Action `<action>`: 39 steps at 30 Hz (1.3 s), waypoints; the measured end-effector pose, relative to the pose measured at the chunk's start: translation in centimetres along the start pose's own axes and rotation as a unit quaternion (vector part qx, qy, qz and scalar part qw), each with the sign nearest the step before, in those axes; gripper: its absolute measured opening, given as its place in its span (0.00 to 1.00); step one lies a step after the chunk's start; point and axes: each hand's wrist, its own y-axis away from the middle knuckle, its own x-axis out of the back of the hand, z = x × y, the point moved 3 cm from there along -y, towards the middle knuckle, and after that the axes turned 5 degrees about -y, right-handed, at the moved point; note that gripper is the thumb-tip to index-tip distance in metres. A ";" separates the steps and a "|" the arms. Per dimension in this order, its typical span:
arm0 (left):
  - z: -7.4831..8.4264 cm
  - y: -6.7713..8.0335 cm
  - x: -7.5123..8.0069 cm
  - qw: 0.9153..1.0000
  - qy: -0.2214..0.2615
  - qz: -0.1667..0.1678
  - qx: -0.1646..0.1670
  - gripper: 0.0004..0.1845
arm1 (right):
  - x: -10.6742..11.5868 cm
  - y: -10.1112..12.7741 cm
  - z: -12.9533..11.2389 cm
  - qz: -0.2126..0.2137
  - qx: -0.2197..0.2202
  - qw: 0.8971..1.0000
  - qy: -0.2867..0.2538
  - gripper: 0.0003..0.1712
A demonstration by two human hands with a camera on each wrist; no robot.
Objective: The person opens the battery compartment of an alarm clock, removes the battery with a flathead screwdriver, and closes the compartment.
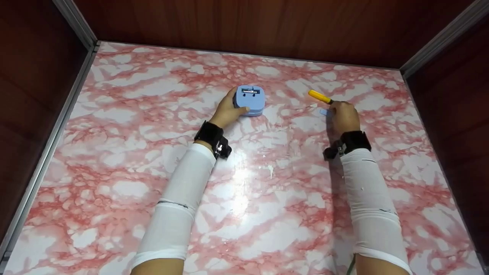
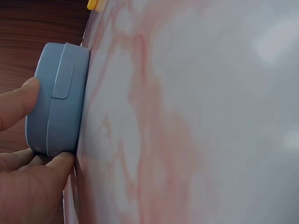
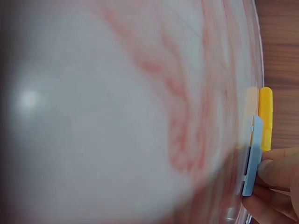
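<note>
1. While both white sleeves (image 1: pixel 183 198) stretch forward over the pink-marbled table (image 1: pixel 267 214), the work looks to be at a holding-and-picking stage: one hand steadies a case and the other gathers small parts; any next move seems to call for a firm grip on the flat piece before it is lifted.
2. Left hand (image 1: pixel 226 113): fingers and thumb curled round the round blue case (image 1: pixel 249 100); in the wrist view a fingertip (image 2: pixel 21 105) presses its side and another sits at its lower edge; the case lies flat on the table, left of centre.
3. Right hand (image 1: pixel 344 116): fingers bent, pinching a small flat blue piece (image 3: pixel 252 156) against the table; touching it lies a yellow-handled tool (image 1: pixel 320 97), whose grip I cannot tell.
</note>
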 end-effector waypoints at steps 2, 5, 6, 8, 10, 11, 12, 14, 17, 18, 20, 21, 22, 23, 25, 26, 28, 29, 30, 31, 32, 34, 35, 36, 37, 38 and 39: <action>0.0 0.0 0.0 1.000 0.004 0.002 -0.003 0.46 | 0.0 -0.1 0.0 -0.008 -0.003 1.000 -0.001 0.13; 0.0 0.0 0.0 1.000 0.008 0.002 -0.003 0.46 | 0.2 -0.1 -0.2 -0.022 -0.013 1.000 -0.002 0.14; 0.0 0.0 0.0 1.000 0.006 0.001 -0.002 0.46 | 0.4 0.0 -0.2 -0.026 -0.017 1.000 -0.001 0.14; 0.0 0.1 0.0 1.000 0.002 -0.001 0.000 0.46 | 0.7 0.1 -0.4 -0.033 -0.029 0.999 -0.005 0.14; 0.1 0.1 0.0 1.000 -0.002 -0.003 0.001 0.47 | 1.2 0.0 -0.6 -0.035 -0.032 0.999 -0.005 0.13; 0.0 0.1 0.1 1.000 -0.005 -0.002 0.002 0.47 | 1.4 -0.1 -0.7 -0.033 -0.030 0.999 -0.003 0.13; 0.1 0.1 0.1 1.000 -0.007 -0.001 0.002 0.47 | 1.6 -0.2 -0.9 -0.030 -0.026 0.999 0.001 0.12; 0.1 0.1 0.1 1.000 -0.002 0.001 0.000 0.46 | 2.0 -0.6 -1.2 -0.026 -0.018 0.999 0.012 0.12; 0.1 0.1 0.1 1.000 0.008 0.000 -0.003 0.46 | 2.5 -1.2 -1.6 -0.026 -0.016 0.999 0.032 0.14; 0.1 0.1 0.0 1.000 0.012 -0.001 -0.003 0.46 | 2.6 -1.4 -1.8 -0.029 -0.020 0.999 0.034 0.15; 0.1 0.1 -0.1 1.000 0.019 -0.003 -0.002 0.46 | 2.7 -1.8 -2.0 -0.036 -0.022 0.998 0.038 0.17; 0.1 0.1 -0.1 1.000 0.022 -0.003 -0.002 0.46 | 2.8 -1.9 -2.1 -0.038 -0.019 0.998 0.039 0.18; 0.1 0.2 -0.1 1.000 0.023 -0.003 0.001 0.46 | 2.7 -2.1 -2.3 -0.040 -0.016 0.998 0.040 0.18; 0.1 0.2 -0.2 1.000 0.024 -0.002 0.002 0.46 | 2.7 -2.3 -2.4 -0.041 -0.013 0.998 0.042 0.19; 0.2 0.2 -0.2 1.000 0.028 -0.002 0.004 0.46 | 2.7 -2.8 -2.6 -0.040 -0.001 0.998 0.044 0.19; 0.2 0.3 -0.2 1.000 0.030 -0.001 0.004 0.46 | 2.5 -3.0 -2.8 -0.040 0.002 0.998 0.045 0.20; 0.1 0.3 -0.2 0.999 0.033 -0.001 0.005 0.46 | 2.3 -3.5 -3.2 -0.041 0.007 0.998 0.045 0.20; 0.1 0.3 -0.2 0.999 0.034 -0.001 0.003 0.46 | 2.1 -3.8 -3.3 -0.043 0.009 0.998 0.046 0.20; 0.1 0.3 -0.2 0.999 0.035 0.000 0.002 0.46 | 1.9 -4.1 -3.5 -0.045 0.013 0.998 0.047 0.21; 0.1 0.3 -0.1 0.999 0.035 0.002 0.000 0.46 | 1.7 -4.4 -3.7 -0.049 0.013 0.997 0.049 0.21; 0.1 0.3 -0.1 0.999 0.034 0.003 0.000 0.46 | 1.5 -4.7 -3.9 -0.054 0.012 0.997 0.051 0.21; 0.1 0.3 -0.1 1.000 0.030 0.002 0.001 0.46 | 1.0 -5.1 -4.1 -0.067 0.010 0.996 0.053 0.22; 0.1 0.3 -0.1 1.000 0.028 0.001 0.001 0.46 | 0.8 -5.2 -4.2 -0.075 0.010 0.996 0.055 0.23; 0.1 0.3 -0.1 1.000 0.024 0.001 0.001 0.46 | 0.5 -5.3 -4.3 -0.084 0.009 0.995 0.057 0.24; 0.1 0.2 -0.1 1.000 0.019 0.000 0.001 0.46 | 0.3 -5.4 -4.4 -0.092 0.008 0.994 0.058 0.25; 0.1 0.2 0.0 1.000 0.015 0.000 0.001 0.46 | 0.1 -5.5 -4.4 -0.100 0.008 0.993 0.060 0.26; 0.1 0.1 0.0 1.000 0.010 0.000 0.000 0.46 | -0.1 -5.6 -4.5 -0.107 0.010 0.992 0.063 0.26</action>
